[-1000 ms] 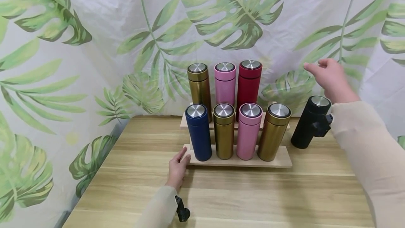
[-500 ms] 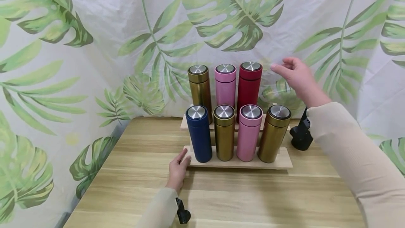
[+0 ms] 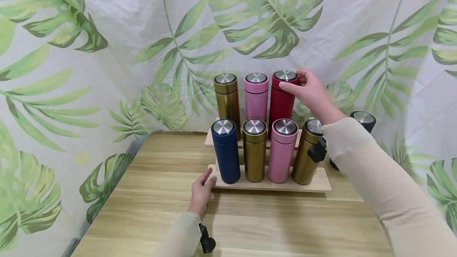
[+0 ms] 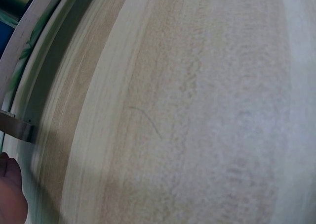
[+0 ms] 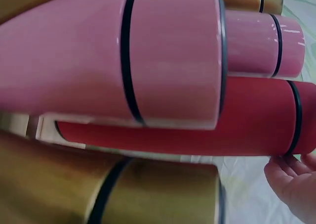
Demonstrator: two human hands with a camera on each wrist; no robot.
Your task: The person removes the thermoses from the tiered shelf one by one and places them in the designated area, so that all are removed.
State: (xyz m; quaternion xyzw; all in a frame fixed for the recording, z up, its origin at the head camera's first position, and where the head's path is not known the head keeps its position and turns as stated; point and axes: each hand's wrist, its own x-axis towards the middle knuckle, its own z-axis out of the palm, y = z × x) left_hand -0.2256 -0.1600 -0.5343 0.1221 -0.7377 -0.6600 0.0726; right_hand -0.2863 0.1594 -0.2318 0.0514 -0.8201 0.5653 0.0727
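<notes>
In the head view, my right hand (image 3: 312, 92) grips the red thermos (image 3: 282, 102) near its lid, thumb across the front and fingers at its far right side. The right wrist view shows those fingertips at the red thermos (image 5: 256, 117), by its dark seam ring. This thermos stands upright on the rear tier of a two-tier wooden stand (image 3: 271, 185). My left hand (image 3: 201, 191) holds the front left corner of the stand, beside the blue thermos (image 3: 225, 154). Only a bit of the left hand (image 4: 12, 189) shows in the left wrist view.
Gold (image 3: 226, 98) and pink (image 3: 256, 94) thermoses share the rear tier. On the front tier stand gold (image 3: 254, 154), pink (image 3: 282, 154) and another gold thermos (image 3: 303, 162). A black thermos (image 3: 364, 120) stands on the table (image 3: 150, 201) at right, partly behind my sleeve. Leaf-print cloth (image 3: 118, 70) hangs behind.
My right hand has moved left from above the black thermos to the red thermos and taken hold of its top. The left hand has stayed at the stand's corner.
</notes>
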